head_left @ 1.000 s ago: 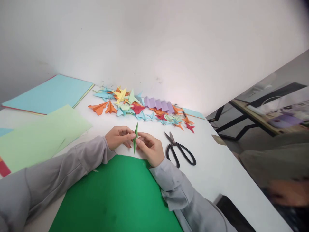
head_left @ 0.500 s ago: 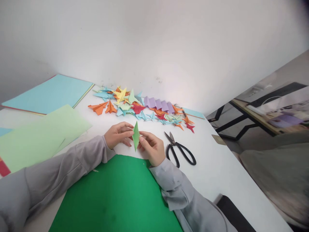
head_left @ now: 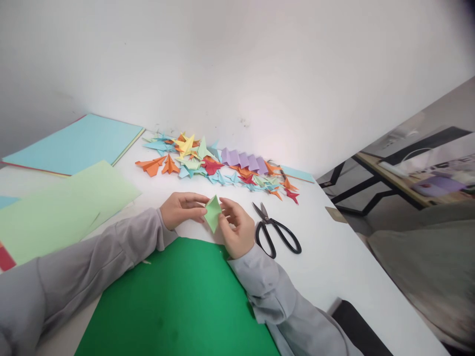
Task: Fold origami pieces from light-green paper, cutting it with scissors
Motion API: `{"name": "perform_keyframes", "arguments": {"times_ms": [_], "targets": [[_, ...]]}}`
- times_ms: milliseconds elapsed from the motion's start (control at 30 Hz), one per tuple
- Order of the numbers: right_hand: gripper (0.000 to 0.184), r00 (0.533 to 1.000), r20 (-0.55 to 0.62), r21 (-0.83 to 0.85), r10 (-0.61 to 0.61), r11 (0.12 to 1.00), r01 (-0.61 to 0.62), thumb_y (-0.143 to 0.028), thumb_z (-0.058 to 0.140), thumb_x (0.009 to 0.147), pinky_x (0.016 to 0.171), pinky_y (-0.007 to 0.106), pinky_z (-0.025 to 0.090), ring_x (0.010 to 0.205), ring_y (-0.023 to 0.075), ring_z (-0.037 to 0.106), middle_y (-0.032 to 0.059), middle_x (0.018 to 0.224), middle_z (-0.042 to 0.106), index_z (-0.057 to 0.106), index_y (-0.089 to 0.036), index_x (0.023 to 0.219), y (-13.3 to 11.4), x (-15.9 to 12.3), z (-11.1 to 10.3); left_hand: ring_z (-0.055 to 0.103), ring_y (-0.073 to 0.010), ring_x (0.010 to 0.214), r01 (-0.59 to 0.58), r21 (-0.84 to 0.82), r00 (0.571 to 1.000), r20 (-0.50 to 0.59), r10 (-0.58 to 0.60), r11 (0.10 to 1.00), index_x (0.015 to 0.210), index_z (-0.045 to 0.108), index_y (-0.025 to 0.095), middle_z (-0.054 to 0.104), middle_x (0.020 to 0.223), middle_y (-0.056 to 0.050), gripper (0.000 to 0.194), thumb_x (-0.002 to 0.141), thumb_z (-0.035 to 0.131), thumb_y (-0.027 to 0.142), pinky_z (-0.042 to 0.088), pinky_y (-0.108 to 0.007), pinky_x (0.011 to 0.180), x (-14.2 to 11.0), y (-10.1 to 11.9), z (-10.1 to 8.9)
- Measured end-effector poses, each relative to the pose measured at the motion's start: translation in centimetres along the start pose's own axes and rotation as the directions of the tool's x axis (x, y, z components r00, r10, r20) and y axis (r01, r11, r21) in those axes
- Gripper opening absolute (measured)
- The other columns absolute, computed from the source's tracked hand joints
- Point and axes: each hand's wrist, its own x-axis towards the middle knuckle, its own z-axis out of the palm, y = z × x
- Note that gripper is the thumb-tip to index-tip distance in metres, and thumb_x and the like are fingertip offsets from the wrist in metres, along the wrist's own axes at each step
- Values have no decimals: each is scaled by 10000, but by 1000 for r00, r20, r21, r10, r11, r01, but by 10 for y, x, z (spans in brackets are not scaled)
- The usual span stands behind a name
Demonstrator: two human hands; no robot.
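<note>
A small piece of folded light green paper (head_left: 213, 212), roughly diamond-shaped, is held up between my two hands just beyond the green mat. My left hand (head_left: 182, 209) pinches its left edge between thumb and fingers. On the opposite edge, my right hand (head_left: 237, 228) grips it with thumb and fingertips. Under my forearms lies the dark green mat (head_left: 178, 296). Black-handled scissors (head_left: 274, 230) rest to the right of my right hand, their blades partly apart and pointing away from me.
Folded paper figures (head_left: 213, 167) in several colours lie in a pile along the wall, with a pleated purple paper (head_left: 244, 160) among them. Light green sheets (head_left: 67, 207) and a stack of blue sheets (head_left: 79, 143) are at left. A black object (head_left: 358, 329) lies at the front right.
The light green folded paper has turned from a narrow view to a wider face, showing its paler inner side. My fingers have shifted slightly at its edges.
</note>
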Motion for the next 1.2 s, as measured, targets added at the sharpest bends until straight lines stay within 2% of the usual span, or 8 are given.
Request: {"name": "perform_keyframes", "arguments": {"times_ms": [167,267,333,433,600,733,967,1200], "targets": [[256,995,25,-71,-91,993,93,-156,527,700,534,252,486,698,157,610,61,832,653,595,-162,948,2,2,2,614,-236,908,-116,49,988,104,110,992,813,701,126,687,908,-93,303,517,759,158,515,-348,774,-4,4,1],[167,988,47,-82,-145,986,148,-154,546,702,571,271,483,685,162,610,52,765,664,623,-163,850,2,4,1,608,-253,931,-131,-2,986,104,130,991,714,713,117,678,959,-114,180,551,747,186,505,-368,808,-4,5,0],[138,984,46,-93,-174,980,177,-152,541,722,554,264,472,651,151,601,45,742,662,629,-165,827,0,4,0,630,-238,864,-79,-108,994,63,86,991,726,713,122,679,951,-110,181,574,740,215,518,-376,776,-4,5,1],[138,970,18,-101,-244,964,244,-144,531,747,586,266,477,666,146,601,41,755,661,627,-169,842,-4,3,-1,642,-210,803,17,-256,1000,23,-11,967,821,704,115,696,836,-97,258,589,738,223,508,-376,790,-4,4,5],[127,952,6,-129,-307,944,305,-168,551,760,586,260,475,667,143,598,35,746,648,608,-174,874,-8,1,-1,639,-190,721,98,-341,995,5,-103,935,741,707,90,694,714,-85,249,534,772,212,498,-385,774,-7,4,14],[143,954,17,-163,-301,940,299,-194,564,750,526,250,455,640,142,582,28,733,627,582,-181,891,-7,1,0,638,-203,738,96,-314,995,20,-95,945,710,711,101,701,723,-84,245,499,786,200,492,-395,768,-8,2,17],[188,981,6,-148,-195,970,194,-242,590,718,486,240,443,645,147,572,27,751,606,555,-187,894,-2,-1,0,636,-217,788,58,-189,994,103,-39,980,862,708,113,703,812,-98,306,572,744,205,440,-418,857,-9,-1,15],[163,987,56,-109,-148,982,154,-294,592,719,541,261,450,628,147,565,29,720,608,567,-183,835,-6,2,-1,633,-190,738,40,-111,999,41,-35,993,788,722,131,708,746,-73,259,553,755,236,468,-337,778,-7,-5,14]]}}
